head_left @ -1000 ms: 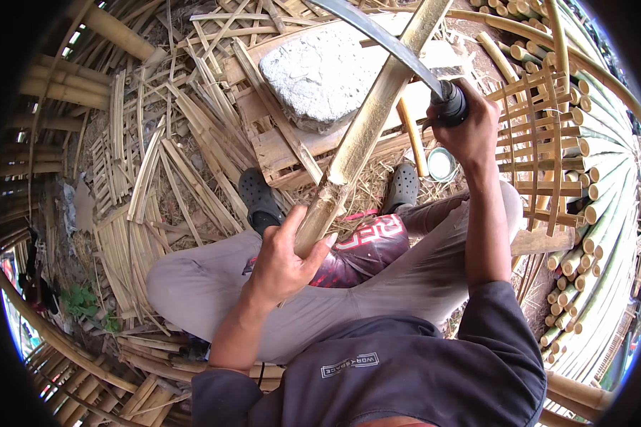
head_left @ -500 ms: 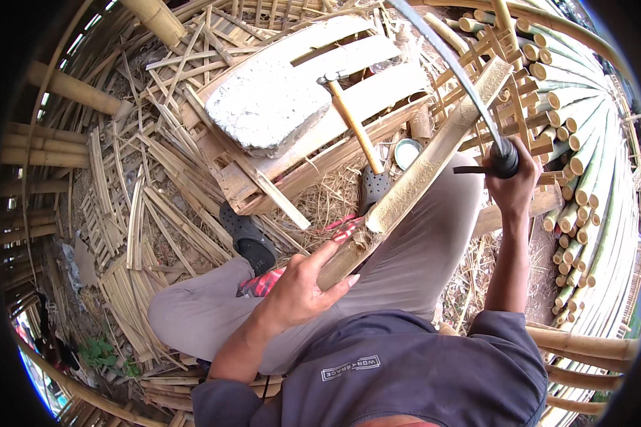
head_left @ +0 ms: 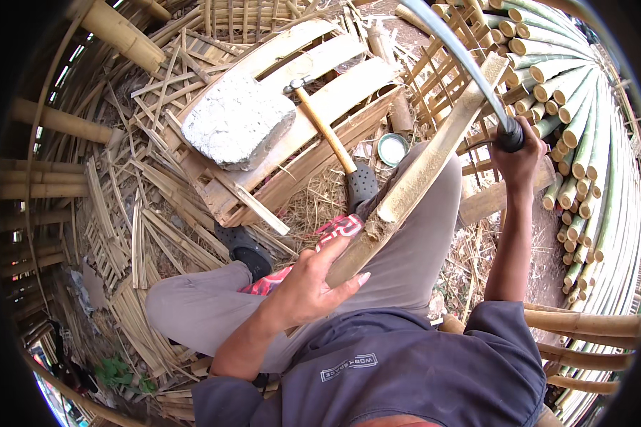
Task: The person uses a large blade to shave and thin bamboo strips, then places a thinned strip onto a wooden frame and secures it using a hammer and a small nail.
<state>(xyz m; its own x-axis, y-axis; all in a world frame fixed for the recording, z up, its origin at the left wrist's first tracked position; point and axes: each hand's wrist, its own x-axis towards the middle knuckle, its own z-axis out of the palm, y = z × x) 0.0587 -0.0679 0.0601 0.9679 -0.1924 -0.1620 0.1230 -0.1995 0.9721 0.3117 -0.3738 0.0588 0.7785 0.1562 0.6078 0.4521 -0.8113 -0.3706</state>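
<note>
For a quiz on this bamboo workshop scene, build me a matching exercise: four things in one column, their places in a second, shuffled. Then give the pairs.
Things:
1. long split bamboo slat
2. curved steel blade with dark handle
3. wooden-handled hammer
4. rough grey stone block

Places:
A. lying across the pallet planks
B. raised in the right hand
C. on the pallet's left part
D. steadied by the left hand over the lap

Pairs: 1-D, 2-B, 3-A, 4-C

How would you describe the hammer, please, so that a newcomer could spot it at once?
Start at the slatted bamboo pallet ahead of the person's knees, which carries a pale grey stone block. The hammer lies just right of that block, its metal head uppermost. Its smooth, orange-brown wooden handle sets it apart from the pale split bamboo around.
</note>
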